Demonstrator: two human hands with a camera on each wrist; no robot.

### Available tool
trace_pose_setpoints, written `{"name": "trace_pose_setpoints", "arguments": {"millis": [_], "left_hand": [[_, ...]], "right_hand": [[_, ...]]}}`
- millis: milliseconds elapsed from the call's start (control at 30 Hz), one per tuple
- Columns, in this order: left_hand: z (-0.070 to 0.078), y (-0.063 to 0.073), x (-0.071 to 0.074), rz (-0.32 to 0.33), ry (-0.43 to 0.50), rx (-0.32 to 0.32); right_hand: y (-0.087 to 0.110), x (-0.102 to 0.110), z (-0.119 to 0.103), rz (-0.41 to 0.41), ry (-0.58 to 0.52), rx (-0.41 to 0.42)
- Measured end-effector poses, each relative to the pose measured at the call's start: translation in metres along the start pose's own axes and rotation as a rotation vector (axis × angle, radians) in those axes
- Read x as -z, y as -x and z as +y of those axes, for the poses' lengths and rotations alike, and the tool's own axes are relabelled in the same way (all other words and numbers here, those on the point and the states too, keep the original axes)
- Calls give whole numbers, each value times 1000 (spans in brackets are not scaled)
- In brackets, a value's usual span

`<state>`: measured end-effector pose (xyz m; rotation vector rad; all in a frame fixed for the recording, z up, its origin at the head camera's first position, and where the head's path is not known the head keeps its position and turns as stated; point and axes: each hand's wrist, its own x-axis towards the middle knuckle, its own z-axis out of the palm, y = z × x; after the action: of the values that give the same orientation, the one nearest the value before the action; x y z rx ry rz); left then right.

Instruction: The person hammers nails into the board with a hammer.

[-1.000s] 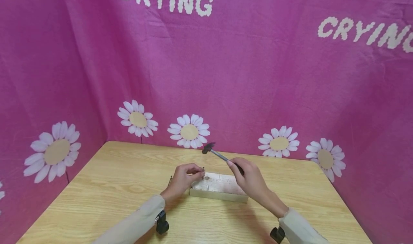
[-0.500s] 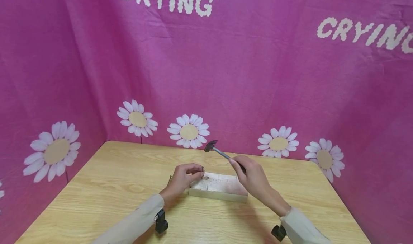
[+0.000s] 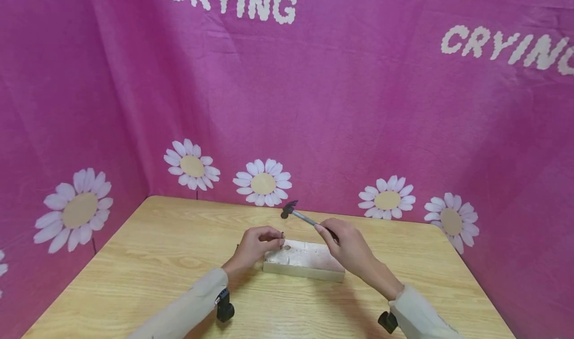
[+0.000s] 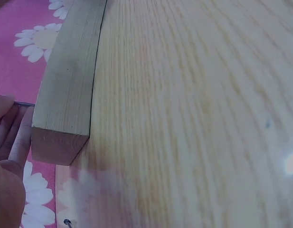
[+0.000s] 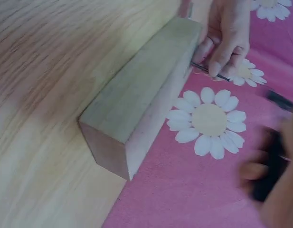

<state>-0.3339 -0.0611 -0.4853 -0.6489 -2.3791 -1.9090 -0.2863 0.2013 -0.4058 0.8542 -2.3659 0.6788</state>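
A rectangular wooden block (image 3: 309, 270) lies on the table with its pale, marked face upward. My left hand (image 3: 256, 247) pinches a nail (image 5: 223, 77) between thumb and fingers near the block's left end; the nail stands upright on the top face. Held by its black grip in my right hand (image 3: 352, 249) is a claw hammer (image 3: 304, 217), its dark head raised above and slightly beyond the nail, apart from it. In the right wrist view the black hammer grip (image 5: 270, 173) is blurred. Another nail (image 4: 67, 222) shows near the table edge in the left wrist view.
The light wood-grain table (image 3: 179, 279) extends around the block. A pink cloth (image 3: 336, 104) with daisies and white lettering hangs behind the table and along its sides. Black wrist cameras (image 3: 224, 306) sit at both sleeves.
The hammer head rises slightly, then comes down a little toward the left. My left hand keeps its pinch on the nail, and the block stays in place.
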Motion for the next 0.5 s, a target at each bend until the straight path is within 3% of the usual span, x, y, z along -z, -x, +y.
{"name": "trace_pose_setpoints", "arguments": {"millis": [67, 133, 267, 333, 400, 500], "left_hand": [[1, -1, 0, -2, -3, 2], [1, -1, 0, -3, -1, 3], [0, 0, 1, -12, 7, -6], [0, 0, 1, -19, 11, -20], [0, 0, 1, -22, 12, -30], [-1, 1, 0, -16, 19, -33]], "right_hand": [[2, -1, 0, -78, 34, -16], [2, -2, 0, -100, 65, -16], [-2, 1, -1, 45, -22, -30], [-4, 2, -3, 74, -104, -57], [-4, 1, -6, 7, -126, -86], [-1, -3, -8, -135, -58, -95]]}}
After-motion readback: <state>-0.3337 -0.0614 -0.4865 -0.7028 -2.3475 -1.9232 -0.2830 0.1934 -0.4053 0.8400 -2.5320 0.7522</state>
